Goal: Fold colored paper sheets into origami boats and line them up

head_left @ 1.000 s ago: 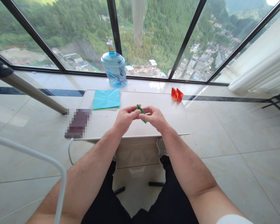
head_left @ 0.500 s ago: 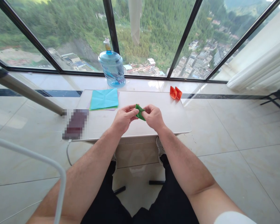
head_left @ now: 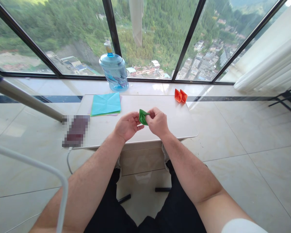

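A small folded green paper [head_left: 143, 116] is held above the white table [head_left: 179, 124] between both hands. My left hand [head_left: 127, 125] pinches its left side with curled fingers. My right hand [head_left: 158, 121] grips its right side, thumb pressed on the paper. A stack of coloured sheets with a turquoise one on top [head_left: 105, 104] lies at the table's far left. An orange folded paper figure [head_left: 180, 95] stands at the far right corner.
A blue water jug [head_left: 113, 71] stands on the sill by the window frame. A blurred dark object [head_left: 75, 131] lies at the table's left edge with a cable hanging down. A metal pole [head_left: 26, 98] slants at the left; a white tube [head_left: 38, 163] curves at lower left.
The green paper has turned from a thin flat strip into a wider, puffed shape between my fingers. My hands have stayed at the same spot over the table.
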